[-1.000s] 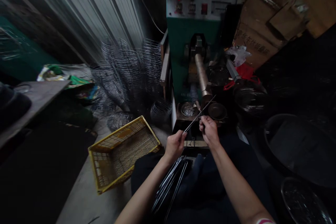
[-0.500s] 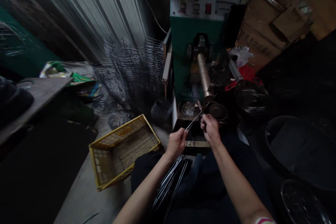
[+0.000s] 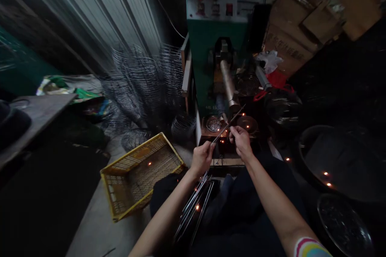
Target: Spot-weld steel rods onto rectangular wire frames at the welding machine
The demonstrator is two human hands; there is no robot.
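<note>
Both bare forearms reach forward, converging. The left hand (image 3: 201, 159) is closed, thumb and fingers pinched together; the right hand (image 3: 241, 142), just beside it, has its fingers curled in, thumb side up.

The machine (image 3: 203, 44) is standing before the person, with two dishes, left (image 3: 207, 123) and right (image 3: 247, 121), sitting low at its front. Small parts (image 3: 213, 124) are lying in the left one. Rods (image 3: 188, 217) are lying at the person's lap (image 3: 238, 217). To the left, a crate (image 3: 113, 196) is resting on the floor (image 3: 87, 233), wire stacks (image 3: 140, 80) are standing behind it, and a surface (image 3: 45, 106) is extending farther left. To the right, a tub (image 3: 300, 144) is standing, and cartons (image 3: 286, 48) are lying behind.
</note>
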